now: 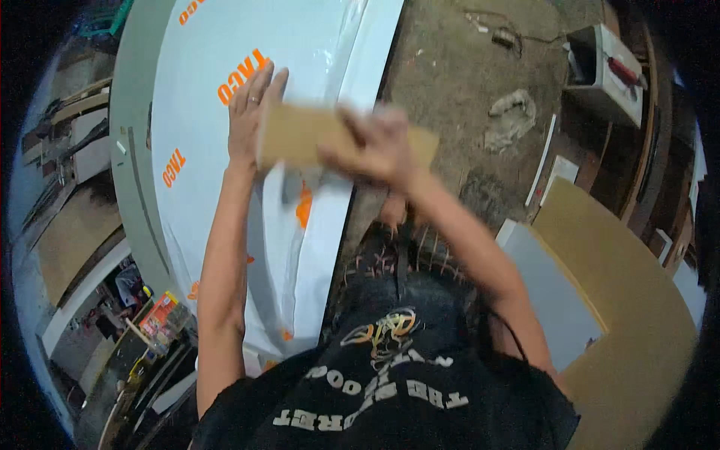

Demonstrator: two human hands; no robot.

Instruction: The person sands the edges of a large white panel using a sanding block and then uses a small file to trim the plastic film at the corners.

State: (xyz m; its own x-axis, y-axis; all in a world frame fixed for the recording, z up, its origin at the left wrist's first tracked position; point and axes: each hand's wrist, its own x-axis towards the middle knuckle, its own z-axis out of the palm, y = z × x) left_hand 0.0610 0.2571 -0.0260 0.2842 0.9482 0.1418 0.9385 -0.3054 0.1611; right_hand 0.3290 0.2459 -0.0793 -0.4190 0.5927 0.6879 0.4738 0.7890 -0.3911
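A large white sheet (300,37), partly under wrinkled clear film with orange lettering, lies on the bench in front of me. On it rests my left hand (250,112), fingers stretched out flat and pointing away from me. My right hand (381,146) is wrapped over a tan, flat rectangular piece of board (294,136), smeared by motion. This piece spans the sheet's right edge, and its left end comes up beside my left hand. Whether it touches the sheet I cannot tell.
A grey-green surface (127,120) borders the sheet on the left. At the far right, a white box (611,94) carries a red-handled tool (622,71). A crumpled pale cloth (511,120) lies on the dirty floor. Large tan boards (637,322) lean at my right.
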